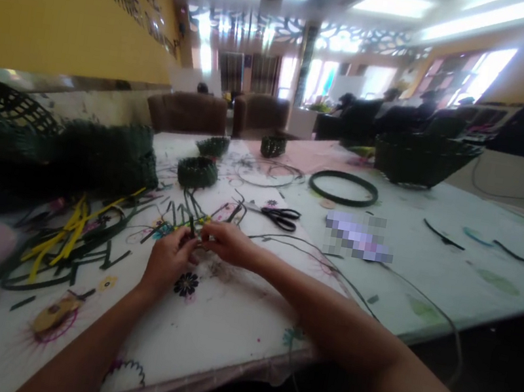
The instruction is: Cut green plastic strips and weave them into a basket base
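Note:
Close together over the near part of the table, my left hand (169, 255) and my right hand (228, 244) pinch a small weave of dark green and yellow strips (184, 215). Free ends of the strips stand up and fan out beyond my fingers. My fingers partly cover the weave, so its exact shape is hard to make out. Black-handled scissors (281, 216) lie just beyond my right hand. Past them sits a small dark green woven basket (196, 173).
Loose yellow strips (61, 237) and green pieces lie to the left, near a brownish object (54, 315). A dark ring (343, 188), a large woven basket (424, 161), a blurred-out purple item (359, 236) and a cable (428, 305) are on the right. Dark woven pieces (109, 155) pile up at far left.

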Demonstrator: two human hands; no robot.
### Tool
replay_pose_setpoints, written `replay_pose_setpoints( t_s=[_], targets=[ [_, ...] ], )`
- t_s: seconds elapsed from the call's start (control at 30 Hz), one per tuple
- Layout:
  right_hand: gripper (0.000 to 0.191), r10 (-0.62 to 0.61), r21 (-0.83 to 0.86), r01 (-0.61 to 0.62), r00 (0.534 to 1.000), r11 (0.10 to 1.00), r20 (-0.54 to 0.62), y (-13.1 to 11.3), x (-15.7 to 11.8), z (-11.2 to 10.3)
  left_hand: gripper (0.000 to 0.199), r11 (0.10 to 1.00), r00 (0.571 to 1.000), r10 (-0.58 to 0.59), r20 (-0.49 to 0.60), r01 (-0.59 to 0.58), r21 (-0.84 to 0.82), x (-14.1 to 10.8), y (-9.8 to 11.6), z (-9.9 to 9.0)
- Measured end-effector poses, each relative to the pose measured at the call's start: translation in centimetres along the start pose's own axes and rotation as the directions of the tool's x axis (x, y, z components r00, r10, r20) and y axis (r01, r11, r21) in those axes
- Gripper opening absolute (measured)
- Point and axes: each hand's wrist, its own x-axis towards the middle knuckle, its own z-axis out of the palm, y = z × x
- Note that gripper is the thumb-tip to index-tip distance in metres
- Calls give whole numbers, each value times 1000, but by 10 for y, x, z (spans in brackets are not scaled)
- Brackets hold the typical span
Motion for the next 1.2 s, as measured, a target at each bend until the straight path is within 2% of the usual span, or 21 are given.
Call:
replay_pose_setpoints(
  t_s=[0.1,0.2,0.33,0.5,0.67,0.97,1.1,1.2],
  targets=[
    [5,-103,-63,106,994,992,41,1,-3,-5,19,1000,1000,9,-20,-9,9,0,1,-1],
    [9,-141,-155,147,989,977,50,0,-7,-4,21,1000,999,25,-26,-25,19,0,1,-3],
    [19,-180,-258,190,982,947,61,-3,-7,-4,25,996,998,66,19,-67,58,1,1,-5],
    [16,-283,-366,286,957,886,62,-1,-4,-8,24,977,989,133,62,-141,159,0,4,-5],
    [12,-227,-380,219,974,899,23,1,-2,-8,22,975,981,161,106,-175,137,-2,2,-6],
    [6,-164,-374,163,986,913,31,-3,-1,-8,25,989,991,129,-21,-127,72,-6,5,4],
    [13,-157,-460,152,987,875,27,-3,-3,-18,26,994,996,67,-53,-62,95,-5,4,0],
    [14,-70,-581,35,997,813,-37,-3,-4,-30,26,989,994,77,-73,-68,129,-5,5,-2]
  ],
)
